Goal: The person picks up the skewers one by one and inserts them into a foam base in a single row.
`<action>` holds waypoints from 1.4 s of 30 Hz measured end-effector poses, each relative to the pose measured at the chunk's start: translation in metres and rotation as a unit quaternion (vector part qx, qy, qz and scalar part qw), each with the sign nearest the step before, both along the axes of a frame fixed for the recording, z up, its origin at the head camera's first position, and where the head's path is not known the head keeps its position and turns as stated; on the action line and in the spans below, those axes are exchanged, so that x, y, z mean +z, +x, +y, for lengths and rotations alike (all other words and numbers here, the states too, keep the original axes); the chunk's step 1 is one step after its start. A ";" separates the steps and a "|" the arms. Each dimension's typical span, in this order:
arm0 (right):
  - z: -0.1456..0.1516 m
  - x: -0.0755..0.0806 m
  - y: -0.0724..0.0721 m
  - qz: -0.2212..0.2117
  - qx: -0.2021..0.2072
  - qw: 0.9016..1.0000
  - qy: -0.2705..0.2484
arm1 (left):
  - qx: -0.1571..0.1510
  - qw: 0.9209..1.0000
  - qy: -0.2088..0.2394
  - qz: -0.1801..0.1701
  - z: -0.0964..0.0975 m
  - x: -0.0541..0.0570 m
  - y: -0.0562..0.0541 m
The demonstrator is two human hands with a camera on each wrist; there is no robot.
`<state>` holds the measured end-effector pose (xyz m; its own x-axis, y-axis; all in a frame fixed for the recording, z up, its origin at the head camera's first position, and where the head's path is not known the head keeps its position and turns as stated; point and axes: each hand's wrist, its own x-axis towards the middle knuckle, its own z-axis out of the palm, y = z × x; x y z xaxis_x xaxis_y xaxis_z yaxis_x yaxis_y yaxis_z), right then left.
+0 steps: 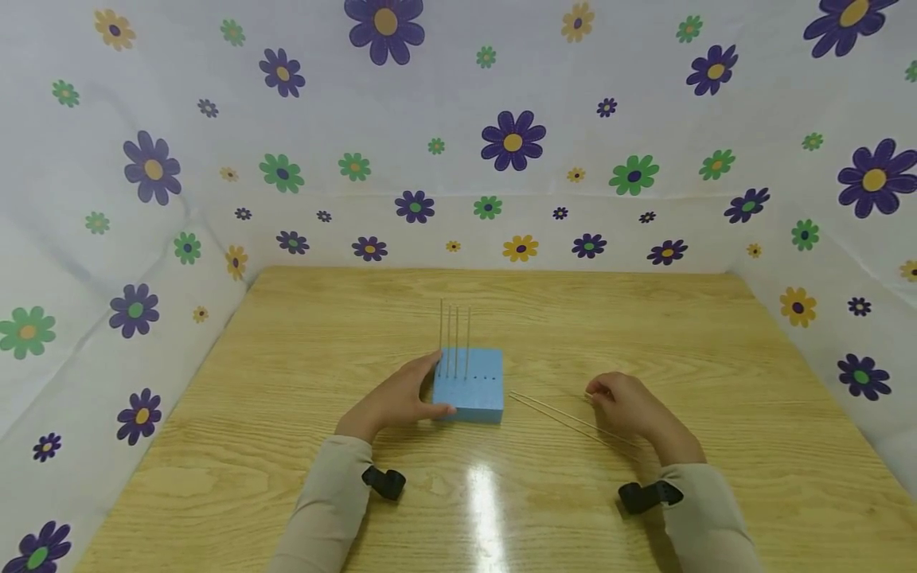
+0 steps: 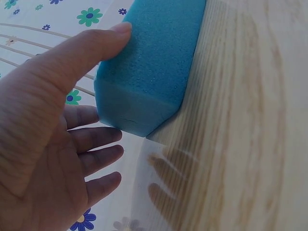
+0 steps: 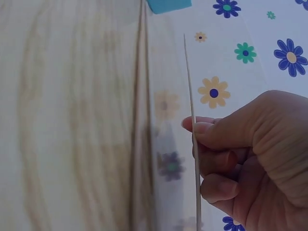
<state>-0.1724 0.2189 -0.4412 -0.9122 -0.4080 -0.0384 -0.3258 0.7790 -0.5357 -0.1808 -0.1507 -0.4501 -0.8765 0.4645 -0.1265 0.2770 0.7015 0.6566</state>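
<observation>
A light-blue foam block (image 1: 469, 398) lies on the table with several thin wooden sticks (image 1: 457, 342) standing upright in a row of holes. Three bare holes (image 1: 485, 378) show to the right of the sticks. My left hand (image 1: 397, 398) holds the block at its left end. Its thumb (image 2: 96, 48) lies on the front face and the index finger is along the left side; the other fingers are spread loosely. My right hand (image 1: 630, 406), right of the block, pinches a thin wooden stick (image 3: 189, 86) between thumb and index finger.
Two loose thin sticks (image 1: 552, 410) lie slantwise on the wooden table (image 1: 322, 334) between the block and my right hand. White cloth walls (image 1: 458, 103) with flower prints enclose the back and sides. A dark wrist camera (image 1: 387, 483) sits at each cuff.
</observation>
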 end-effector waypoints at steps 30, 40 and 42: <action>-0.019 0.025 -0.003 0.192 -0.058 0.969 -0.143 | 0.000 1.000 0.001 -0.001 -0.001 -0.002 -0.001; -0.036 0.029 -0.008 0.191 -0.045 0.963 -0.186 | -0.001 1.000 0.003 -0.003 -0.001 -0.002 -0.001; -0.039 0.032 -0.009 0.193 -0.042 0.961 -0.194 | -0.001 1.000 0.003 -0.003 -0.001 -0.001 -0.001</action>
<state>-0.1809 0.1797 -0.4093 -0.8585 -0.2482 0.4488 -0.5031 0.5772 -0.6433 -0.1816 -0.1515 -0.4514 -0.8751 0.4663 -0.1291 0.2743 0.6978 0.6617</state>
